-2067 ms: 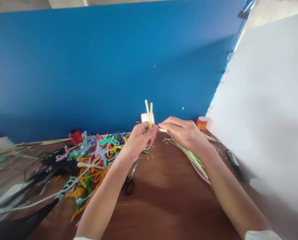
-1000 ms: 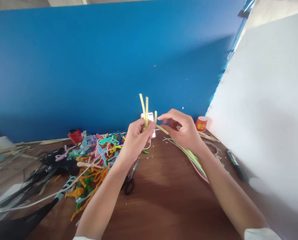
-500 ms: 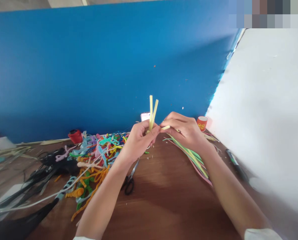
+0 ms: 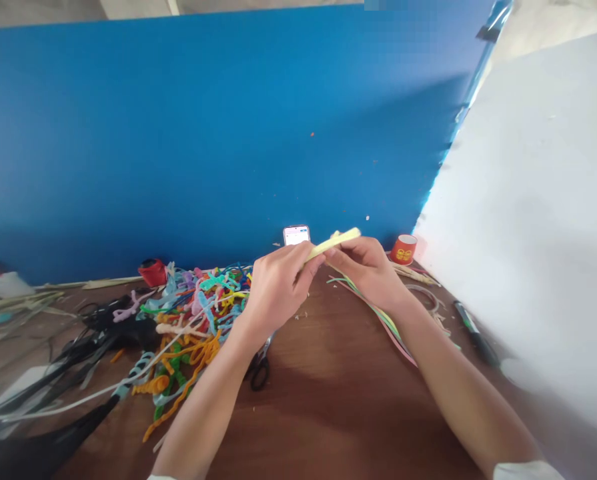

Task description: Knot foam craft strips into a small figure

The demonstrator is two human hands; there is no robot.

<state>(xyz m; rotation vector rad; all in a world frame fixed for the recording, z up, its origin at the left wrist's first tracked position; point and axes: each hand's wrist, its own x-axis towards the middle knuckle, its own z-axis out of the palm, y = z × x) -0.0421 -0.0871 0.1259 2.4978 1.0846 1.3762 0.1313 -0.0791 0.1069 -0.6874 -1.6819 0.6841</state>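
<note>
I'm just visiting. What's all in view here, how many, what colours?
Held strips: count unclear, yellow, fingers
Phone: one, lit screen, behind hands
Fuzzy pieces: many, multicoloured, left
Scissors: one, black-handled, by left forearm
Loose strips: several, green and pink, by right forearm
Cup: one, red, back right
Marker: one, dark, right
Red object: one, back left
Cable: one, white, left
Panels: two, blue back, white right
Table: one, brown, below
Hands: two, bare, centre
</note>
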